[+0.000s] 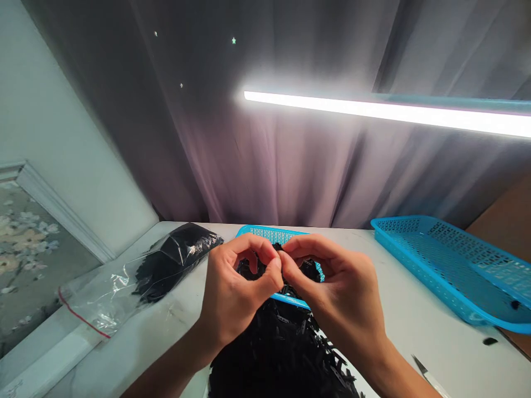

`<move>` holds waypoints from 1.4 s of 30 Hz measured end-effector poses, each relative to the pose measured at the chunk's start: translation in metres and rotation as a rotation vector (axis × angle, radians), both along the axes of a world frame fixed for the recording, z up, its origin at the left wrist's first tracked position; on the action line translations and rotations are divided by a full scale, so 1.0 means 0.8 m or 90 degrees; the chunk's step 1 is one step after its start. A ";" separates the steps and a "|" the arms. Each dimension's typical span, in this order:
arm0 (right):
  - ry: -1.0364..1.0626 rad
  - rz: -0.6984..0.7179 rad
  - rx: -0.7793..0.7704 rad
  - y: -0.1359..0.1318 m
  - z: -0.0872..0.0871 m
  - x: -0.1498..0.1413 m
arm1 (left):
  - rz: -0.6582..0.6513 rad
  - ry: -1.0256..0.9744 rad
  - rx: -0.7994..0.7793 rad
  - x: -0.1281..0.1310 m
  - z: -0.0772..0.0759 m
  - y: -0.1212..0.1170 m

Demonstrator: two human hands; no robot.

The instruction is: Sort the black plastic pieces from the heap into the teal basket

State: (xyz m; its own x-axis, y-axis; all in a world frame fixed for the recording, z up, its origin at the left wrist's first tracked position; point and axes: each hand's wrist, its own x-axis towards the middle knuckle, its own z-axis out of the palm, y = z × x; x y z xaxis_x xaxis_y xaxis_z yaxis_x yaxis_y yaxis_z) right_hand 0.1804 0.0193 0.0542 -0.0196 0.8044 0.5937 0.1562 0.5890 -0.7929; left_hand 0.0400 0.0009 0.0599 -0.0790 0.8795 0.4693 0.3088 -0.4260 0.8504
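Here we pinch a small black part [282, 264] between the thumbs and forefingers of our left hand [234, 293] and right hand [338, 298], above the black pile [277, 354] at the surface's near edge. We should keep the fingertips tight and aligned. Behind sits a small blue basket [269, 234]; left, a plastic bag [157, 265].

The two perforated baskets [448, 260] were bright blue, the small parts [282, 348] black, the desk [415, 326] white, the curtain [290, 166] grey-purple, and the clear bag [124, 287] had a red strip.
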 end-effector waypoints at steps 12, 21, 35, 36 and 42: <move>0.166 0.164 -0.243 0.006 0.011 0.010 | 0.029 -0.032 0.062 -0.012 0.000 0.005; 0.081 0.099 -0.151 0.011 0.002 0.010 | 0.034 -0.027 0.070 -0.012 -0.001 0.006; -0.611 0.194 -0.119 0.002 -0.008 0.066 | -0.076 0.315 -0.119 -0.059 -0.090 -0.012; -0.633 0.243 -0.125 -0.008 -0.019 0.059 | -0.096 0.330 -0.133 -0.069 -0.103 -0.019; -0.711 0.258 -0.125 -0.059 -0.124 0.014 | -0.197 0.388 -0.160 -0.098 -0.161 -0.057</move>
State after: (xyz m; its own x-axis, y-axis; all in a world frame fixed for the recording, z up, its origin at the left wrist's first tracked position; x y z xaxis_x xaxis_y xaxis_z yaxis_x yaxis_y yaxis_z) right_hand 0.1918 -0.0275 -0.0452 -0.7174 0.6953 -0.0434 0.6447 0.6390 -0.4196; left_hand -0.0385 -0.0448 -0.0687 0.4011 0.9065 0.1317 0.6558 -0.3845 0.6497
